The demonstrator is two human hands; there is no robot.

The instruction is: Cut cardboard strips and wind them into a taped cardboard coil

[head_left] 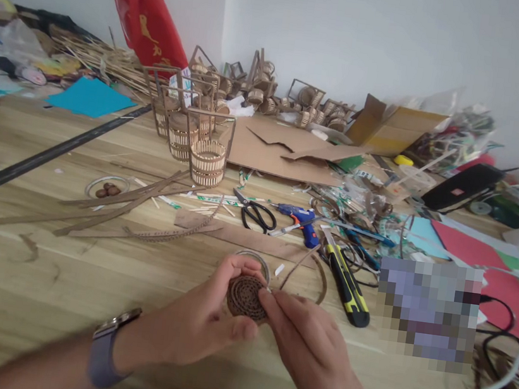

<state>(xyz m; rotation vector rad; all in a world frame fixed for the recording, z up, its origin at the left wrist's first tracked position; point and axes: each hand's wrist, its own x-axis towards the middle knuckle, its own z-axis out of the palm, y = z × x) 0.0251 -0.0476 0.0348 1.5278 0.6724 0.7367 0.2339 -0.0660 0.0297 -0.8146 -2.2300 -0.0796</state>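
A round coil of rolled brown corrugated cardboard is held low over the table at the front middle. My left hand curls around its left side, fingers behind and thumb in front. At its right edge, my right hand pinches with thumb and fingertips; the exact contact is partly hidden by the fingers. Just behind the coil lies a clear ring-shaped roll, partly covered by my left fingers. A curved cardboard strip rests beyond my right hand.
Scissors, a blue glue gun and a yellow-black utility knife lie behind my hands. Small slatted buckets with cardboard handles stand farther back. Cardboard strips spread left. A phone-like blurred patch is at right.
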